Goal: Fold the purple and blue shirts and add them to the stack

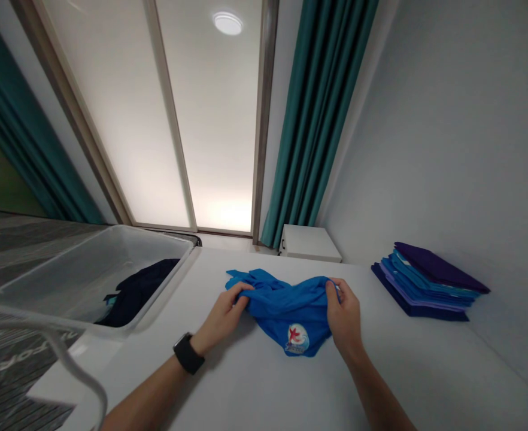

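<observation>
A bright blue cloth garment (286, 305) with a round white badge bearing a red star shape is bunched up over the white table. My left hand (228, 314), with a black watch on the wrist, pinches its left side. At the upper right edge my right hand (345, 314) grips the fabric between thumb and fingers. The middle of the garment sags between my hands, and its lower part hangs near or rests on the tabletop; I cannot tell which. Its exact cut is hidden by the folds.
To the right, a stack of folded clothes (428, 281) in purple, blue and navy lies by the wall. Left of the table (264, 395) stands a translucent plastic bin (88, 251) holding dark clothing (140, 293). A white cabinet (311, 240) sits beyond the far edge.
</observation>
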Demonstrator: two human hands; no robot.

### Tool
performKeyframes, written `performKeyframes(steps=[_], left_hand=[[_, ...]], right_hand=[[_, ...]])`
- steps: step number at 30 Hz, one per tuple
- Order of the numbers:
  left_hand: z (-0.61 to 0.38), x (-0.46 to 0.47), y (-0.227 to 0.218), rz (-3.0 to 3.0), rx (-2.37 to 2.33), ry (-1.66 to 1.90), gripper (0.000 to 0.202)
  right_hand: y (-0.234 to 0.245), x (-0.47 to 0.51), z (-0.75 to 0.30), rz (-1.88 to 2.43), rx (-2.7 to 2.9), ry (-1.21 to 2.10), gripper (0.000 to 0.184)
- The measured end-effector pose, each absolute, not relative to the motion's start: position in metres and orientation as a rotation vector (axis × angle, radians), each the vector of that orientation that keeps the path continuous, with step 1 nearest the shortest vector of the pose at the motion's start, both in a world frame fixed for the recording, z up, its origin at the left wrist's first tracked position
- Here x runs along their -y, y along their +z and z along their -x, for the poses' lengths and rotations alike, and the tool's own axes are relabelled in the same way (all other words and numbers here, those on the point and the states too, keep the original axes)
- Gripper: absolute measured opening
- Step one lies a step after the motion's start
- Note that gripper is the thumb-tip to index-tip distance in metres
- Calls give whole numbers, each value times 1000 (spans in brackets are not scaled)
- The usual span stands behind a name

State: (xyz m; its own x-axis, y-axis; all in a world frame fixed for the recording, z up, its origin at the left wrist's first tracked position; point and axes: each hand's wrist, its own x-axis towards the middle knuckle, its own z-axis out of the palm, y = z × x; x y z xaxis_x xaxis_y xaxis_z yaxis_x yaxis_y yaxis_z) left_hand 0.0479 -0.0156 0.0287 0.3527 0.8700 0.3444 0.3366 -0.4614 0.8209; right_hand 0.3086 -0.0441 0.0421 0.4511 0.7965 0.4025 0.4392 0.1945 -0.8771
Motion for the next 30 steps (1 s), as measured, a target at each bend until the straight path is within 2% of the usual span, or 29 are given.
performKeyframes(steps=[3,7,9,12,15,19,26,28,30], left_hand=[[-42,11,36,-1704,-1026,1107,27],[-44,10,34,-1745,-1044,1040,36],[-46,11,31,-1803,-1026,968,42],[-47,13,31,-1821,-973,853,49],[-47,15,34,-1841,-925,814,44],[-45,16,37,-1944,-954,822,22],[-35,11,42,-2131,-1032,897,38],[-29,8,46,-2071,-1027,876,35],[-23,5,48,-1950,-991,865,22]], right_hand=[[39,42,-319,1561,1248,248,31],[29,39,-322,1646,1553,-39,30],[26,41,-312,1504,1792,-124,39],[22,48,-286,1286,2153,-69,56],[18,51,-263,1212,2301,11,68],[13,45,-262,1199,2135,87,43],[29,47,-292,1378,1559,372,24],[32,47,-298,1414,1435,443,20],[32,45,-303,1421,1356,500,18]])
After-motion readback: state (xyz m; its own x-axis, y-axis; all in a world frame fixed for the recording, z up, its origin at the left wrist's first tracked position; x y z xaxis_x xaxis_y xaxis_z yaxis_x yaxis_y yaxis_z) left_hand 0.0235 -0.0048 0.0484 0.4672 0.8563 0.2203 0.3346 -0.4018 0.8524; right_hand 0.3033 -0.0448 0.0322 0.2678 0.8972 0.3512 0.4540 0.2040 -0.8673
